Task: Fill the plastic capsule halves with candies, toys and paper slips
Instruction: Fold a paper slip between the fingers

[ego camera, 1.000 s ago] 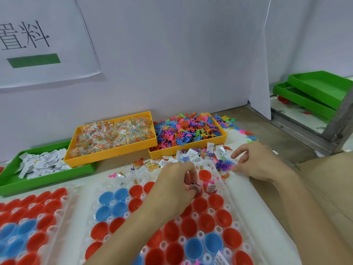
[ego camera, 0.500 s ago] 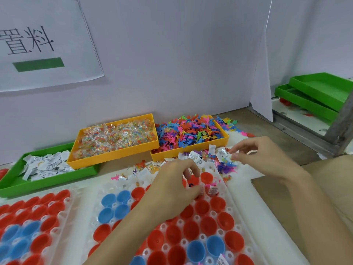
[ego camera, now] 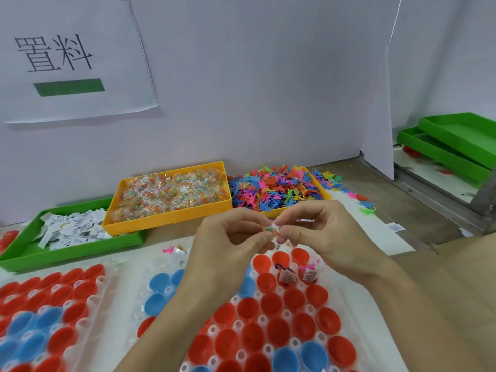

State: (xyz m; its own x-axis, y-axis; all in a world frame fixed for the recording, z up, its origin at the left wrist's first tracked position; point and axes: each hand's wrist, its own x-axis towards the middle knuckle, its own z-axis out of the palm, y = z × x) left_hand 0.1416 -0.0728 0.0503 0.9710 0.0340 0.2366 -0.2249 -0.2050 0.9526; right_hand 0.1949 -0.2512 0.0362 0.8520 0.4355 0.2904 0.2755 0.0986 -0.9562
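Above the capsule tray (ego camera: 332, 353), left hand (ego camera: 230, 245) and right hand (ego camera: 324, 234) together pinch a small candy packet (ego camera: 273, 228)

Both hands, left (ego camera: 228, 245) and right (ego camera: 324, 234), hang over the capsule tray's (ego camera: 346, 342) far end, blocking it; its near cups lie open, bins (ego camera: 166, 218) crowd the wall.

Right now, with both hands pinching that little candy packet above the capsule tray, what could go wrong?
1. The candy packet, pinched only by fingertips of the left hand and right hand, could slip and land in the wrong red capsule half.
2. The left forearm hangs low over the capsule tray and might knock halves loose.
3. Two halves already hold paper slips; double filling seems possible.
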